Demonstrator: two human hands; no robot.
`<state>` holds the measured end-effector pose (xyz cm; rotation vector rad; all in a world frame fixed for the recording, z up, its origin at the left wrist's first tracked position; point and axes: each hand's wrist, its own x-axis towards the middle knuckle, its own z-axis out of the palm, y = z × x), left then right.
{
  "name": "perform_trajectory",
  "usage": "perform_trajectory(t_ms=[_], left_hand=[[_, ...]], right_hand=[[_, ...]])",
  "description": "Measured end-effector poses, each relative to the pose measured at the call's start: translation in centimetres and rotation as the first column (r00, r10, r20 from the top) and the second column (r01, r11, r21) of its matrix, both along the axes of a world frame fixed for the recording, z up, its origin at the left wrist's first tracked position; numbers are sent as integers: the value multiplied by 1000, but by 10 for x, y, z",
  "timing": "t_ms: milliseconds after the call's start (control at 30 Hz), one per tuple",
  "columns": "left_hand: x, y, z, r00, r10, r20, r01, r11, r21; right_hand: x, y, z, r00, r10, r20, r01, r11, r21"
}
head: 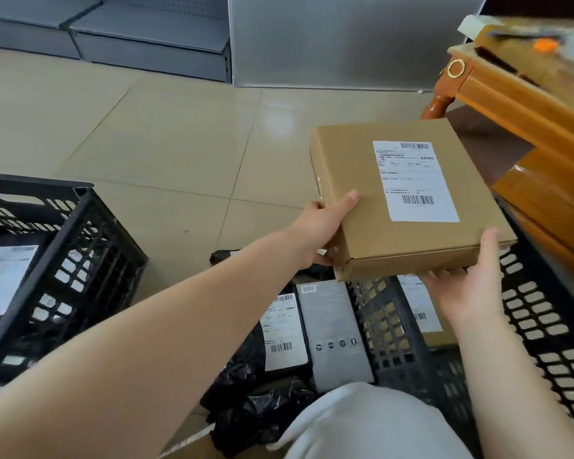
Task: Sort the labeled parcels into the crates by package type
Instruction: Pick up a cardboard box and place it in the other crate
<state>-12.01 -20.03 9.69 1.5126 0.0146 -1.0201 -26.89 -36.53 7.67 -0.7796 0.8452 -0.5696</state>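
Note:
A flat brown cardboard box [355, 180] with a white shipping label is held level above the black crate on the right [388, 329]. My left hand [322, 226] grips its near left edge, thumb on top. Under its near right corner, my right hand [471, 286] holds it with the thumb on the top face. Inside that crate lies another labeled cardboard parcel [421, 313], mostly hidden by the box and my hand. At the left stands a second black crate [90, 246] with a black labeled bag [4, 279] in it.
On the tiled floor between the crates lie black plastic mailer bags [246, 385], one with a white label [280, 329], and a grey parcel [335, 332]. A wooden table [497, 91] stands at the right. Grey metal shelving [153, 44] lines the far wall.

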Motion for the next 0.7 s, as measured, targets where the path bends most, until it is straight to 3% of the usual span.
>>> perform_trajectory(t_ms=[167,300,367,500,633,700], left_hand=[[-29,-39,-8,999,-46,18,46,999,-5],[-53,-56,-14,937,-287,199,275,957,89],[-64,-61,-23,843,-433,318,379,899,220],[-69,-61,-56,567,-694,444,496,717,490],[-68,-55,-80,362,-780,510,476,625,619],[-67,-56,-84,325,-773,545,448,633,631]], right_hand=[[-18,-18,-17,978,-207,-39,207,978,-16],[-43,-46,-26,953,-294,-72,291,956,-48],[-57,-58,-30,937,-336,-98,333,942,-49],[-88,-72,-48,906,-400,-136,400,916,-28],[-107,-77,-70,906,-352,-235,361,933,-4],[-110,-78,-84,896,-334,-294,350,937,1]])
